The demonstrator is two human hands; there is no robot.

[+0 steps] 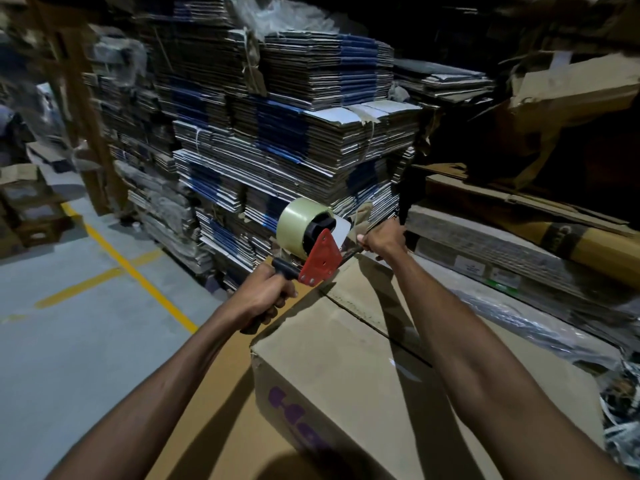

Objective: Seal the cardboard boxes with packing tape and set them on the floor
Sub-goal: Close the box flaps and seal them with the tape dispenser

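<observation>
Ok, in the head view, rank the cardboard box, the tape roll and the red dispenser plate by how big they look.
Largest to smallest:
1. cardboard box, though it is nearest the camera
2. tape roll
3. red dispenser plate, close to the roll in apparent size, so that order is unsure

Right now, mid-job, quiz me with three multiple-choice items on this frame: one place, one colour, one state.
1. Where is the tape gun?
A. on the floor
B. at the box's far edge
C. on the stacked cardboard

2. What colour is the gun's side plate?
A. red
B. blue
C. green

3. What is the right hand doing?
A. hanging idle
B. lying flat on the floor
C. holding the tape end

Key:
1 B, the left hand holds it over the box edge.
2 A, the triangular plate is red.
3 C, its fingers close at the strip pulled from the roll.
</observation>
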